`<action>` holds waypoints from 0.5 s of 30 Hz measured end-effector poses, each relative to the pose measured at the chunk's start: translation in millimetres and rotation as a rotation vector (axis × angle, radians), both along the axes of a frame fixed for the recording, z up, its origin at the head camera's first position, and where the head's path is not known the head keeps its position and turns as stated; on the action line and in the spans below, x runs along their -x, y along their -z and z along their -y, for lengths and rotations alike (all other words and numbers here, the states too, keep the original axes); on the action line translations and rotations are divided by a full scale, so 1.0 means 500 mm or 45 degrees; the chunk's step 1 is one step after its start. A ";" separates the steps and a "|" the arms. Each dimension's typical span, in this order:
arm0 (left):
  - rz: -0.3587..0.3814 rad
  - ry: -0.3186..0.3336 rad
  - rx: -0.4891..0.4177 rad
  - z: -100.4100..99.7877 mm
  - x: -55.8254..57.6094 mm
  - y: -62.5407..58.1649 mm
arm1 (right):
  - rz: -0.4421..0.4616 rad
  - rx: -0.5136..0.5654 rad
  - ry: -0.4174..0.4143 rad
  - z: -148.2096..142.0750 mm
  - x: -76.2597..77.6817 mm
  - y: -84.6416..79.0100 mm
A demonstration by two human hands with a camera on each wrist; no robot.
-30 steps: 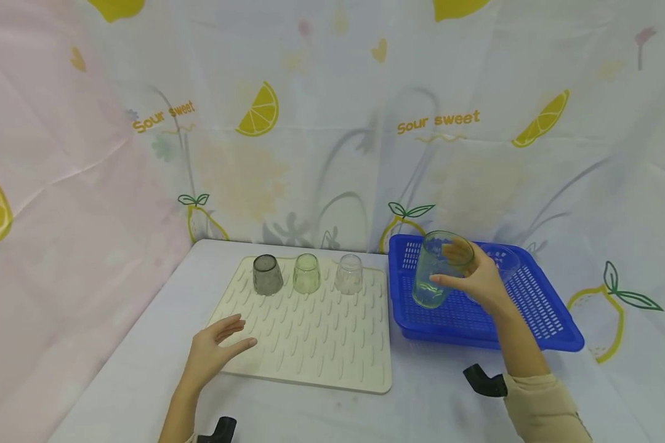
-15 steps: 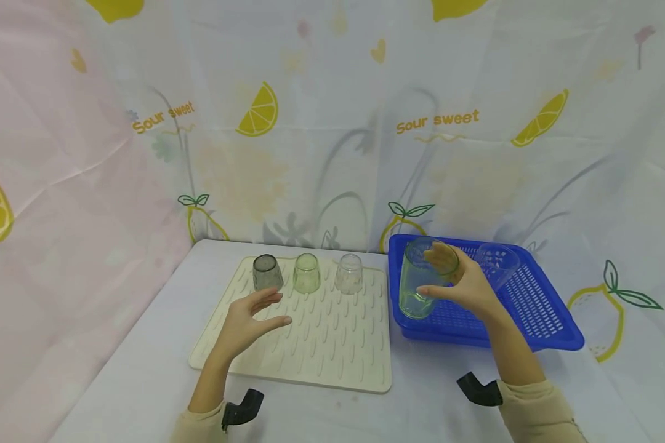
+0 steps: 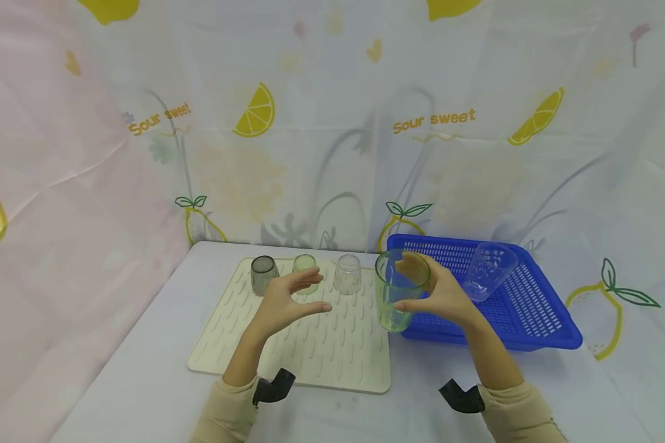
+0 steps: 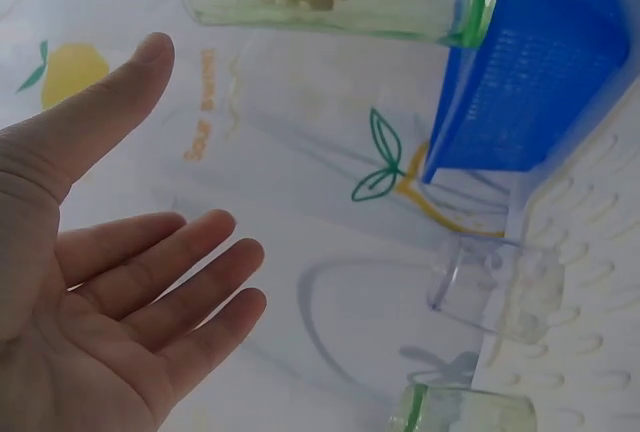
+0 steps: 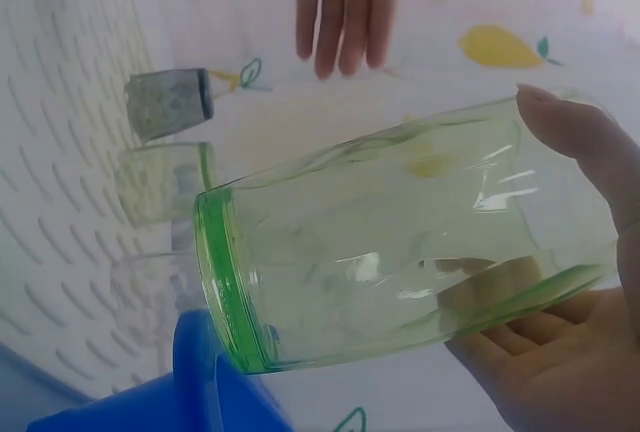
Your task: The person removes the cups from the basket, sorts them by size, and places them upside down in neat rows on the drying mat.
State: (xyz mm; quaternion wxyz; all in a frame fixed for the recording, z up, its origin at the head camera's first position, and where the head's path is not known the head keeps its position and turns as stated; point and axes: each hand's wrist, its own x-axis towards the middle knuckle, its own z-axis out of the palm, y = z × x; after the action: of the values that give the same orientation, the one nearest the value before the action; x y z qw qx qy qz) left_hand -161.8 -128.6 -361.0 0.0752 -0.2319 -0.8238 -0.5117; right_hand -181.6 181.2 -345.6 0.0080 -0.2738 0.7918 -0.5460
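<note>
My right hand (image 3: 443, 295) grips a tall green-tinted glass (image 3: 386, 301), thumb on the near side and fingers behind. The glass overlaps the mat's right edge and the basket's left edge in the head view. My left hand (image 3: 282, 304) holds nothing; its thumb and fingers are spread apart above the cream ribbed mat (image 3: 332, 363). Toward the back of the mat stand a small dark grey glass (image 3: 263, 274), a small green glass (image 3: 303, 263) partly hidden by my left hand, and a small clear glass (image 3: 347, 275). Their narrower ends face up.
A blue perforated basket (image 3: 532, 307) stands right of the mat. Inside it a clear glass (image 3: 490, 271) leans at a tilt. The white tabletop (image 3: 144, 351) borders a lemon-print cloth (image 3: 321, 178) hanging at the back and sides.
My right hand has carried the tall green glass left and nearer, from over the basket to its left edge. My left hand has moved right and farther over the mat.
</note>
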 end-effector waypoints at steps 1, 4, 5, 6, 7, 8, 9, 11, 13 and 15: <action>-0.001 0.014 0.001 -0.006 0.002 -0.003 | -0.004 0.008 -0.018 0.005 -0.001 0.000; -0.014 0.062 0.005 -0.024 0.010 -0.011 | -0.015 0.022 -0.065 0.019 -0.003 0.000; -0.020 0.080 0.003 -0.029 0.012 -0.013 | -0.021 0.025 -0.081 0.023 -0.004 0.000; -0.021 0.094 0.000 -0.034 0.015 -0.015 | -0.026 0.030 -0.097 0.027 -0.004 -0.001; -0.025 0.116 -0.004 -0.038 0.017 -0.017 | -0.026 0.032 -0.112 0.031 -0.006 -0.001; -0.028 0.137 -0.007 -0.043 0.019 -0.019 | -0.033 0.030 -0.124 0.034 -0.006 0.000; -0.027 0.160 -0.011 -0.046 0.021 -0.020 | -0.038 0.034 -0.140 0.037 -0.007 0.000; -0.025 0.200 -0.016 -0.053 0.024 -0.023 | -0.051 0.039 -0.166 0.043 -0.009 0.001; -0.016 0.238 -0.027 -0.059 0.026 -0.027 | -0.067 0.041 -0.186 0.048 -0.010 0.003; -0.009 0.268 -0.032 -0.064 0.027 -0.031 | -0.088 0.037 -0.200 0.052 -0.011 0.005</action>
State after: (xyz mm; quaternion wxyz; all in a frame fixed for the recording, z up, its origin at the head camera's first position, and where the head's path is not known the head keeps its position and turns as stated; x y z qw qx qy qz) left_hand -175.5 -96.6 -345.3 0.0268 -0.3179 -0.7882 -0.5262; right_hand -176.0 155.0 -348.3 0.0197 -0.3538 0.7596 -0.5454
